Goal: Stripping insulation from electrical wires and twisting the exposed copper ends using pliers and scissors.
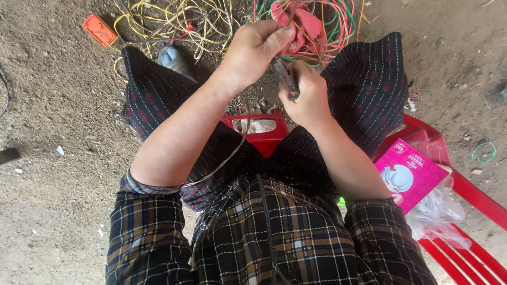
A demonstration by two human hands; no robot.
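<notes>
- Between the person's knees, above a patch of sandy dirt ground (53, 95), the left hand (252, 53) is closed, thumb and fingers pinched on a thin grey wire (240, 142) at its upper end.
- From that pinch the thin grey wire runs down toward the lap, curving past a red plastic crate (259, 129) and on toward the left sleeve; its long axis is roughly up-and-down in the view, bowed to the right.
- The right hand (306, 97) is curled in a fist round the handle of a small dark hand tool (288, 79), which looks like a cutter or stripper; I cannot tell its exact kind.
- The tool is narrow and dark, its visible part slanting up and to the left, its tip at the left hand's fingertips where the wire is held.
- Just beyond both hands lies a tangle of red, green and pink wires with a pink-red cloth (309, 26) bundled into it.
- Left of that sits a loose heap of yellow wires (174, 24), and farther left a small orange rectangular block (99, 30) rests on the dirt.
- At the right, a bright pink printed box (409, 174) lies on a red plastic chair (465, 190), beside a crumpled clear plastic bag (441, 216).
- A small green loop of wire (485, 152) lies on the ground, well apart from the hands.
</notes>
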